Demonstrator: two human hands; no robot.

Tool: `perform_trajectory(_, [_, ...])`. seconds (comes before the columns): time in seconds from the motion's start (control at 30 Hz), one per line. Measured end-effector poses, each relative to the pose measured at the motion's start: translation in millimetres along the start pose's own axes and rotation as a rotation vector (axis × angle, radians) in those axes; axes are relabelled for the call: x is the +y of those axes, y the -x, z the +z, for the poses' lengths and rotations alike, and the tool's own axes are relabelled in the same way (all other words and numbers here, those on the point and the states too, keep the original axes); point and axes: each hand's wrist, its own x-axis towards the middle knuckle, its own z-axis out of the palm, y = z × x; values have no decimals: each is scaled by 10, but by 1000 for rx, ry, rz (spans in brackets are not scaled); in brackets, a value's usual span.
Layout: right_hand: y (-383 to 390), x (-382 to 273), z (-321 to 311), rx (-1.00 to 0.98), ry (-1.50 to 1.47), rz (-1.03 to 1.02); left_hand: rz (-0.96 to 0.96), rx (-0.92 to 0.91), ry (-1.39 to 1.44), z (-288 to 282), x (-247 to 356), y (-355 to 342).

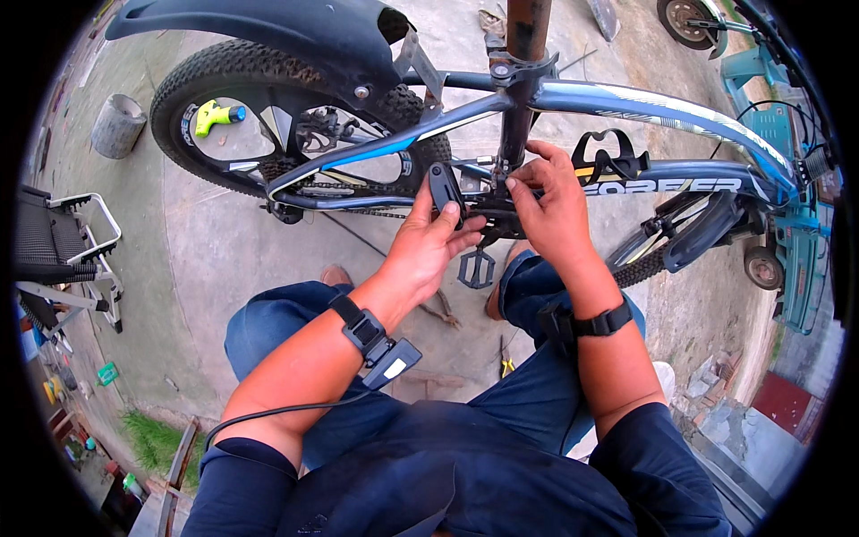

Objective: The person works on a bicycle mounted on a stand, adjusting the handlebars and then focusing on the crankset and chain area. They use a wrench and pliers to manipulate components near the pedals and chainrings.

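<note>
A dark blue bicycle frame [617, 92] stands across in front of me, with its rear wheel [179, 82] to the left. My left hand [416, 246] grips a black oblong part with a rounded end and long slot [445, 183], just left of the bottom bracket. Its exact kind is unclear. My right hand [557, 199] is at the lower seat tube [515, 125], thumb and fingers curled in by a small metal fitting [499, 170]. Whatever those fingertips pinch is too small to make out. Below both hands hangs a black pedal [476, 268].
A yellow-green power tool [217, 117] lies on the concrete behind the rear wheel, near a concrete cylinder [118, 126]. At left stands a folding chair [67, 242]. Yellow-handled pliers [506, 365] lie between my legs. A teal vehicle [765, 134] is at right.
</note>
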Motion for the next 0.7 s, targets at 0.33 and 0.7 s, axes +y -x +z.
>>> perform_trajectory(0.33, [-6, -66, -19, -60, -37, 111, 26, 54, 49, 92, -7, 2])
perform_trajectory(0.7, [-10, -70, -6, -31, -47, 114, -50, 103, -140, 141, 226, 71])
